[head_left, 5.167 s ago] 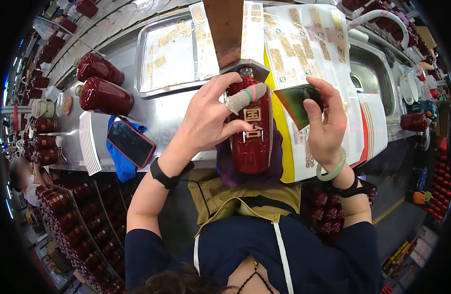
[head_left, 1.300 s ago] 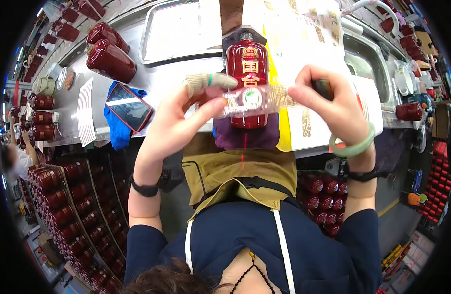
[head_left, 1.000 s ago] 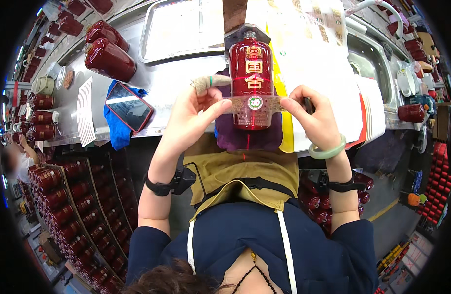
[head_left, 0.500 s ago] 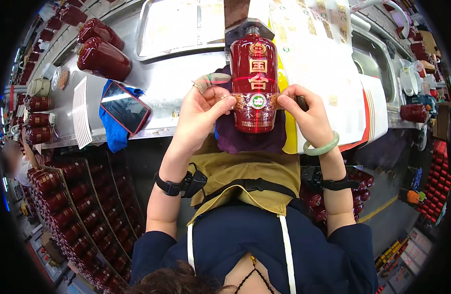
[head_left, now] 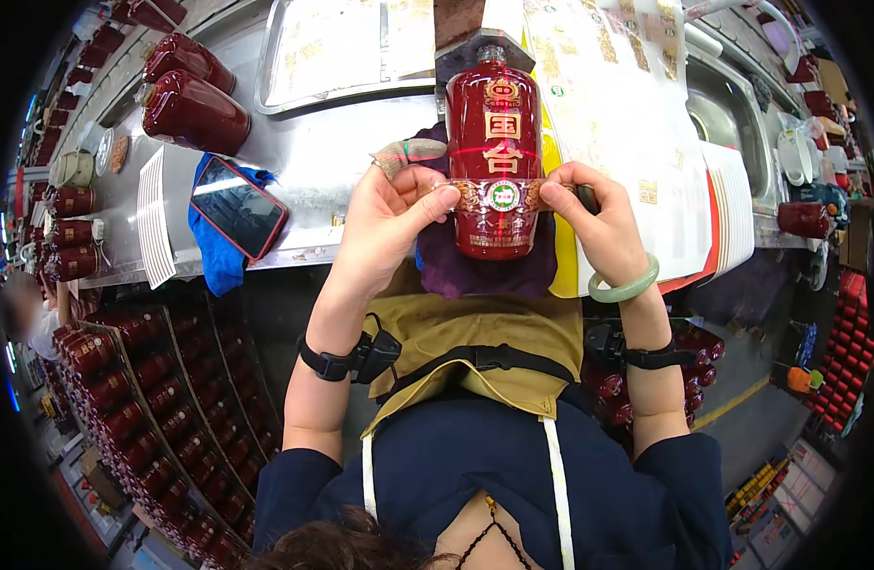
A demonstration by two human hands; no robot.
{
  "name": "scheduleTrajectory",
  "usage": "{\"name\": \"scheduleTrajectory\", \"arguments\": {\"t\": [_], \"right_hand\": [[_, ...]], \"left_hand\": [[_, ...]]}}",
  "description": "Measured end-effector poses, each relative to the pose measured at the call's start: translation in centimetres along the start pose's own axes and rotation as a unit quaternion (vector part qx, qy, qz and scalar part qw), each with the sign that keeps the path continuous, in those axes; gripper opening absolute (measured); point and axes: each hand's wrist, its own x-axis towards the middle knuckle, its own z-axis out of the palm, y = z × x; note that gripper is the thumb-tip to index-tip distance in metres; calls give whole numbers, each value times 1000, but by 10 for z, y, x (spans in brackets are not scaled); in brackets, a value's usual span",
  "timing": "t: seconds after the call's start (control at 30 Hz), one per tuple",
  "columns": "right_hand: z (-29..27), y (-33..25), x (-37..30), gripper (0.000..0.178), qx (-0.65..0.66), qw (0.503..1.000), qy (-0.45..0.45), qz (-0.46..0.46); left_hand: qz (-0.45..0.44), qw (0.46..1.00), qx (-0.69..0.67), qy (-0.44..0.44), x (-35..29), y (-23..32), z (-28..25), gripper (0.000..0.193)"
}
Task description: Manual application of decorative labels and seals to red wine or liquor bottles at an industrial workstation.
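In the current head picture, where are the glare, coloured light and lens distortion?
Head view: red light lines cross the red bottle between the left hand and right hand; the white sheet beside it looks partly washed out; edges of the steel counter bend near the rim; corners are black.

Gold characters [head_left: 502, 126] down the red bottle [head_left: 477, 147], green-white emblem [head_left: 503, 196] (round) on clear strip [head_left: 529, 196].

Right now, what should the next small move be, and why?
Probably press the transparent decal strip onto the red bottle: the left hand and right hand pinch its opposite ends, and its round emblem lies over the bottle's lower front, though contact is unclear.
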Motion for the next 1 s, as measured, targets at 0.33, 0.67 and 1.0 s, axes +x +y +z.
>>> {"name": "scheduleTrajectory", "arguments": {"t": [0.33,0.67,1.0], "right_hand": [[1,0,0,19,-3,1000,13,11],[1,-1,-1,18,2,1000,11,6],[2,-1,0,16,-20,1000,14,4]], "left_hand": [[-6,1000,-7,4,1,3,1,52],[-8,1000,-10,8,0,3,1,52],[-16,1000,-26,9,2,3,1,34]]}}
